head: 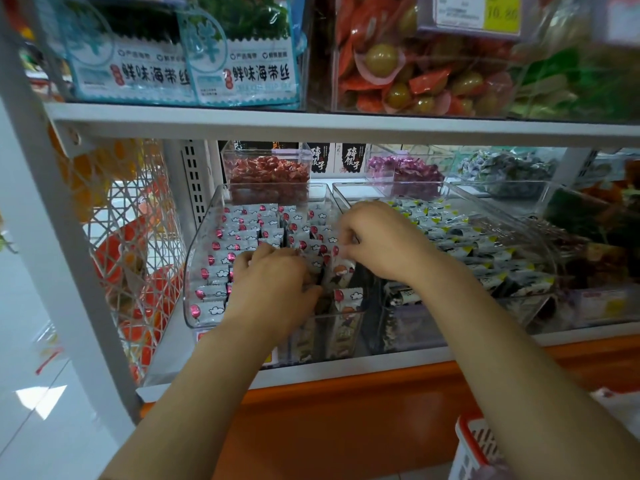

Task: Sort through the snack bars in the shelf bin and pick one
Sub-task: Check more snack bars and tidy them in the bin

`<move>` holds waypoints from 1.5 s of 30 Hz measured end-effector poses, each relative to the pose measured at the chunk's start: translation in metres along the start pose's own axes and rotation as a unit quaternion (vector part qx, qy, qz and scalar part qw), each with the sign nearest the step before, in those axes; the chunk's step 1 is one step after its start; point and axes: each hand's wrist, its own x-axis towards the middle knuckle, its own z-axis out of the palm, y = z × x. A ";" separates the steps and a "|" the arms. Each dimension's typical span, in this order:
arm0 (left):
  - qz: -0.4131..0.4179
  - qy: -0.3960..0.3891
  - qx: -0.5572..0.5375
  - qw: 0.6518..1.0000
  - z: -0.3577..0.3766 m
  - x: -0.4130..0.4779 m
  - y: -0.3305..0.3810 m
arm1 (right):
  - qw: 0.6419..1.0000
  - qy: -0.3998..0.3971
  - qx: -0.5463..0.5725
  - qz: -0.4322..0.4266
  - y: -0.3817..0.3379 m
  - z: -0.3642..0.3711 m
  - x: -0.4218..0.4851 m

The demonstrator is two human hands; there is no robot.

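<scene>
Head view: both hands are reaching into the clear bin (192,271) on the lower shelf (346,128), where the bars (239,233) are standing in tight rows, white wrappers with red dots. The left hand (273,285) is lying on the near middle rows, its fingers curling down among the bars and its thumb pressing against upright packs; whether it is gripping one cannot be told. The right hand (381,244) is hanging over the bin's right side, its fingers bent together and its blurred tips pinching a wrapper edge. Just beside, on the right, a second bin (540,202) is holding grey and yellow packets (467,244). Behind are sitting tubs of red sweets (270,171) and purple sweets (405,171). Seaweed packs (242,64) are standing on the shelf above. A red and white basket (478,445) is showing at the lower right.
</scene>
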 end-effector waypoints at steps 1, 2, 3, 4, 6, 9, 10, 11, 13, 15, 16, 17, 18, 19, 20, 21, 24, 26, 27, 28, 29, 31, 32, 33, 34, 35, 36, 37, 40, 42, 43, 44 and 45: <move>-0.003 -0.001 0.001 1.000 -0.001 0.000 -0.001 | 0.999 0.023 0.021 0.007 0.001 -0.001 -0.003; -0.006 -0.002 -0.001 1.000 -0.002 -0.001 -0.002 | 0.998 0.045 0.040 0.014 0.002 -0.001 -0.006; -0.009 -0.005 -0.005 1.000 -0.003 -0.001 -0.002 | 0.996 0.065 0.058 0.020 0.004 -0.001 -0.008; -0.010 -0.005 -0.008 1.000 -0.002 -0.002 -0.002 | 0.993 0.084 0.078 0.025 0.004 0.000 -0.011; -0.011 -0.003 -0.010 1.000 -0.002 -0.003 -0.002 | 0.984 0.122 0.127 0.038 0.006 0.001 -0.015; -0.016 0.000 -0.012 1.000 -0.003 -0.003 0.000 | 0.963 0.183 0.188 0.058 0.008 0.003 -0.020; -0.015 0.002 -0.011 1.000 -0.003 -0.003 0.000 | 0.955 0.202 0.210 0.061 0.009 0.004 -0.022; -0.014 0.004 -0.010 1.000 -0.002 -0.004 0.001 | 0.946 0.219 0.231 0.062 0.009 0.005 -0.024; -0.014 0.014 -0.018 1.000 -0.002 -0.005 0.001 | 0.931 0.248 0.260 0.064 0.010 0.006 -0.027; -0.021 0.036 -0.046 0.998 -0.003 -0.004 0.000 | 0.916 0.271 0.288 0.071 0.012 0.008 -0.030; -0.024 0.046 -0.070 0.996 -0.004 -0.004 -0.001 | 0.905 0.281 0.309 0.078 0.013 0.009 -0.032; -0.026 0.054 -0.102 0.993 -0.006 -0.003 -0.001 | 0.891 0.288 0.339 0.089 0.015 0.010 -0.033; -0.027 0.060 -0.138 0.988 -0.007 -0.002 -0.002 | 0.874 0.290 0.375 0.104 0.016 0.010 -0.035; -0.026 0.064 -0.173 0.982 -0.009 -0.002 -0.002 | 0.855 0.288 0.415 0.119 0.017 0.010 -0.036; -0.024 0.073 -0.203 0.976 -0.010 -0.002 -0.002 | 0.835 0.283 0.453 0.133 0.017 0.010 -0.037; -0.023 0.083 -0.233 0.969 -0.011 -0.003 -0.001 | 0.819 0.277 0.482 0.145 0.017 0.011 -0.038; -0.060 0.094 -0.369 0.923 -0.017 -0.004 0.002 | 0.786 0.257 0.536 0.169 0.017 0.013 -0.040; -0.113 0.084 -0.477 0.867 -0.021 -0.006 0.002 | 0.764 0.238 0.572 0.177 0.017 0.014 -0.042; -0.134 0.071 -0.531 0.834 -0.024 -0.006 0.002 | 0.755 0.226 0.589 0.179 0.017 0.015 -0.043; -0.145 0.057 -0.585 0.796 -0.025 -0.006 0.001 | 0.746 0.213 0.605 0.180 0.017 0.015 -0.044; -0.151 0.044 -0.638 0.754 -0.027 -0.007 0.001 | 0.736 0.200 0.622 0.179 0.016 0.016 -0.045; -0.169 0.028 -0.729 0.662 -0.030 -0.006 0.000 | 0.707 0.179 0.661 0.176 0.015 0.016 -0.046; -0.186 0.026 -0.764 0.617 -0.031 -0.006 -0.001 | 0.691 0.171 0.679 0.178 0.014 0.015 -0.047; -0.201 0.025 -0.789 0.579 -0.032 -0.005 -0.001 | 0.678 0.168 0.693 0.181 0.014 0.015 -0.047; -0.211 0.023 -0.804 0.556 -0.032 -0.005 -0.002 | 0.671 0.167 0.698 0.185 0.014 0.015 -0.046; -0.212 0.022 -0.807 0.550 -0.031 -0.005 -0.003 | 0.673 0.168 0.696 0.187 0.014 0.016 -0.046; -0.204 0.022 -0.802 0.561 -0.030 -0.005 -0.003 | 0.678 0.169 0.691 0.186 0.013 0.016 -0.046; -0.190 0.024 -0.789 0.584 -0.029 -0.005 -0.002 | 0.682 0.171 0.687 0.184 0.013 0.016 -0.046; -0.152 0.037 -0.746 0.648 -0.028 -0.006 0.000 | 0.703 0.178 0.668 0.169 0.012 0.017 -0.047; -0.144 0.025 -0.735 0.662 -0.030 -0.005 0.001 | 0.740 0.189 0.627 0.154 0.012 0.017 -0.047; -0.139 0.021 -0.717 0.682 -0.029 -0.005 0.001 | 0.754 0.193 0.610 0.148 0.012 0.017 -0.047; -0.131 0.024 -0.688 0.713 -0.028 -0.005 0.002 | 0.765 0.193 0.598 0.140 0.012 0.017 -0.046; -0.123 0.034 -0.661 0.740 -0.026 -0.006 0.002 | 0.773 0.191 0.591 0.130 0.011 0.018 -0.046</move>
